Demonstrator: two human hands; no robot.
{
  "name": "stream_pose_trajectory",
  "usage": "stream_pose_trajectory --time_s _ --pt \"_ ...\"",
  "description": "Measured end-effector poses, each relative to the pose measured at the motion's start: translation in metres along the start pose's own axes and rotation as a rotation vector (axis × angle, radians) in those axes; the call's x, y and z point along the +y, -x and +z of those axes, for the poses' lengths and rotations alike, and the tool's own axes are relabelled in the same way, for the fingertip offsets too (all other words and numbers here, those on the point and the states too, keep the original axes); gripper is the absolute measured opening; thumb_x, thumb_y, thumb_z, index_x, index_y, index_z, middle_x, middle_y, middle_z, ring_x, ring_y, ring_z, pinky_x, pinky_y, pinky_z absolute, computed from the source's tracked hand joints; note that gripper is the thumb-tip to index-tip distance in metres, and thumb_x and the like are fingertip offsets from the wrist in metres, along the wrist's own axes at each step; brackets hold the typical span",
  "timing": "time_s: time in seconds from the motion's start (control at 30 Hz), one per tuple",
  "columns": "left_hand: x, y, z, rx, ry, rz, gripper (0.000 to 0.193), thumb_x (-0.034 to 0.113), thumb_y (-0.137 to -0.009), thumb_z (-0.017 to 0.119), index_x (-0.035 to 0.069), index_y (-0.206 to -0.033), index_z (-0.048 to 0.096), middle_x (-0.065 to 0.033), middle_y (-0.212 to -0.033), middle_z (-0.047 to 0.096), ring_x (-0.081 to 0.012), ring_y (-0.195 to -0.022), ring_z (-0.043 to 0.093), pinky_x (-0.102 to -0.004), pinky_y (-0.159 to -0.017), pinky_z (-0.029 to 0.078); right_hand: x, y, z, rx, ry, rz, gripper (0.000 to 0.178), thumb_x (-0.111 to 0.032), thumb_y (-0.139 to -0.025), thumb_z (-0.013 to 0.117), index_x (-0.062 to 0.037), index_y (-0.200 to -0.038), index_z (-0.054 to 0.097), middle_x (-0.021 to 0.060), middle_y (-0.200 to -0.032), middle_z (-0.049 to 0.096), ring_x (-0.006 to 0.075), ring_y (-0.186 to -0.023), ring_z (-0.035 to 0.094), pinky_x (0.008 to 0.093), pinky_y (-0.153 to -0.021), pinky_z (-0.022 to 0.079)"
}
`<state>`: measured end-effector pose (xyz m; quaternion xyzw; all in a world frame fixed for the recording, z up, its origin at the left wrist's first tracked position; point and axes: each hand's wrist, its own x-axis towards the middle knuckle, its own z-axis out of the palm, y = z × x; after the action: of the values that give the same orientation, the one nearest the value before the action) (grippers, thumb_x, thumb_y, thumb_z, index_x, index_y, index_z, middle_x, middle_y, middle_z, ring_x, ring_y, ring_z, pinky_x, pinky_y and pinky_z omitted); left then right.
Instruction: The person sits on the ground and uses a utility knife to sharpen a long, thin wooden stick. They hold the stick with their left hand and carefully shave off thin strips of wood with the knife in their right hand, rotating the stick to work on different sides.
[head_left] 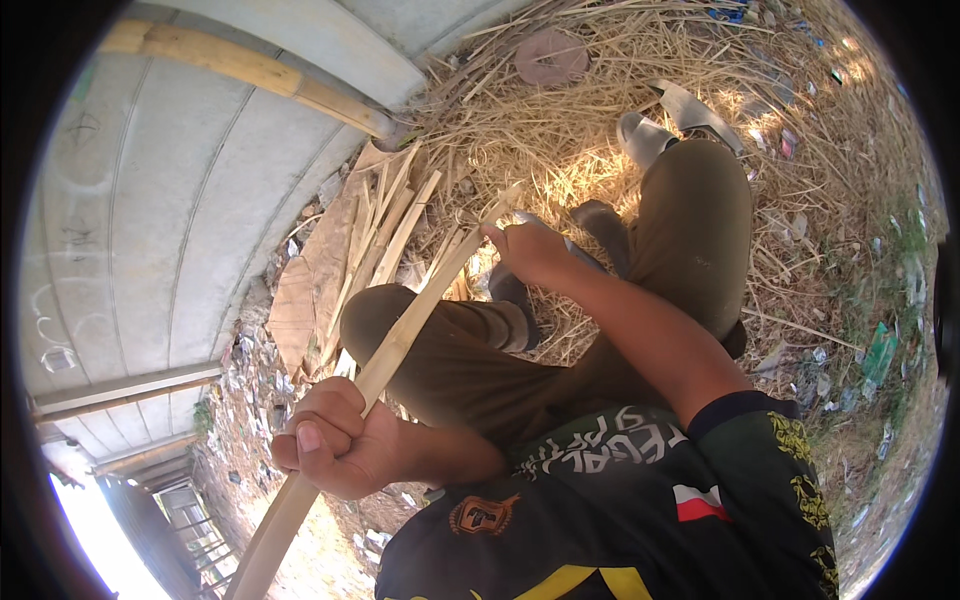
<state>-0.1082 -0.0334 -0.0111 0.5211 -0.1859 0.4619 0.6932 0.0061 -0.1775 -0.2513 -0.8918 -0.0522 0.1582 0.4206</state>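
Beside a grey panelled wall (200,180), on ground strewn with straw-like shavings (575,180), a split-bamboo strip (425,305) slants across the person's bent left leg (470,385). The left hand (340,440) clamps its near part; the right hand (530,250) is closed on it toward the far end. Beyond, loose strips (405,230) lie on a brown sheet (292,310). Faint scrawls (78,237) mark the wall; the dark shirt (600,535) bears white lettering (610,440) and an orange crest (484,514).

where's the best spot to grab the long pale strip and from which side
Probably the bare stretch of the long pale strip between the left hand and right hand, from above, gripping across its narrow width: it's uncovered there, left leg beneath.
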Motion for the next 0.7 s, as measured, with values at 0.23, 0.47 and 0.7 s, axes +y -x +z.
stream_pose_trajectory --time_s 0.23,0.47,0.7 --pt "0.028 -0.009 -0.016 -0.047 0.039 0.024 0.043 -0.002 -0.089 0.049 0.019 -0.066 0.02 0.006 -0.047 0.017 -0.0057 -0.036 0.017 -0.0285 -0.038 0.014 0.004 0.003 -0.004 0.06 0.093 0.028 0.08 -0.058 -0.111 0.023 -0.0011 -0.092 0.076 0.0208 -0.087 0.074 0.0401 -0.088 0.073 0.0533 -0.08 0.056" --pt "0.091 -0.028 -0.061 -0.133 0.13 0.062 0.045 0.0 -0.091 0.052 0.02 -0.064 0.022 0.0069 -0.047 0.02 -0.0057 -0.036 0.019 -0.0286 -0.037 0.015 0.018 -0.006 -0.002 0.003 0.139 0.178 0.068 -0.05 -0.112 0.029 -0.0017 -0.105 0.076 0.021 -0.1 0.075 0.039 -0.097 0.074 0.0526 -0.083 0.057" --pt "0.215 -0.065 -0.106 -0.382 0.514 0.15 0.045 0.004 -0.09 0.053 0.021 -0.061 0.023 0.007 -0.052 0.02 -0.0079 -0.044 0.014 -0.0293 -0.048 0.017 0.044 -0.019 -0.014 0.128 0.016 0.379 0.071 -0.05 -0.11 0.027 0.0049 -0.114 0.073 0.0267 -0.116 0.073 0.0441 -0.11 0.07 0.0573 -0.095 0.053"
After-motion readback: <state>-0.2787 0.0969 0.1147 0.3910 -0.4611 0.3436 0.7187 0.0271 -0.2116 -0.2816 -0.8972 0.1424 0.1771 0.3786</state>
